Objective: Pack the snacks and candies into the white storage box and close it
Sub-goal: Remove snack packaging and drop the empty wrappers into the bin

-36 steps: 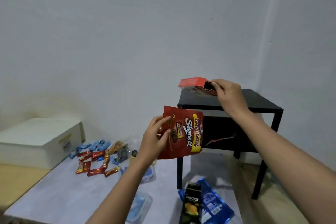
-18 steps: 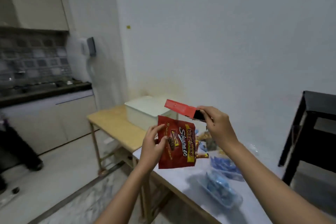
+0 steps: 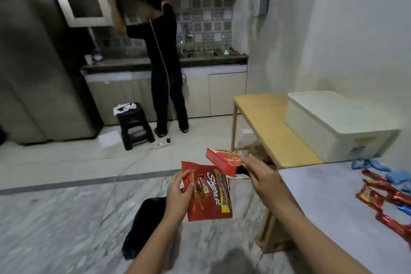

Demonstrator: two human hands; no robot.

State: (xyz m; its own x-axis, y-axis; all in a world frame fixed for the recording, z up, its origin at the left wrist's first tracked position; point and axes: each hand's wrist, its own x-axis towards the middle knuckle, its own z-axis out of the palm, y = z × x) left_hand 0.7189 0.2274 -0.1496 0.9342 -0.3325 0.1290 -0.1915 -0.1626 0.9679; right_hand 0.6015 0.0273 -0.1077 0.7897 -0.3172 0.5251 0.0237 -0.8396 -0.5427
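Observation:
My left hand point(image 3: 180, 193) grips a red snack pouch point(image 3: 210, 196) by its left edge, held over the floor. My right hand point(image 3: 262, 176) holds a red carton point(image 3: 222, 161) by its open end, just above the pouch. The white storage box point(image 3: 338, 127) stands with its lid on at the right, on a wooden table point(image 3: 266, 122). Red candy bars point(image 3: 382, 202) and blue wrapped candies point(image 3: 378, 168) lie on the white table point(image 3: 322, 196) at the far right, apart from both hands.
A person in black stands at the kitchen counter point(image 3: 169, 62), back turned. A black stool point(image 3: 134, 125) and a cable lie on the floor behind. A black bag point(image 3: 144, 224) sits on the marble floor below my left arm. A large fridge point(image 3: 33, 62) fills the left.
The view has swung left from the black side table, past the wall, to the kitchen. Both hands keep the pouch and the carton; the tables now lie to my right.

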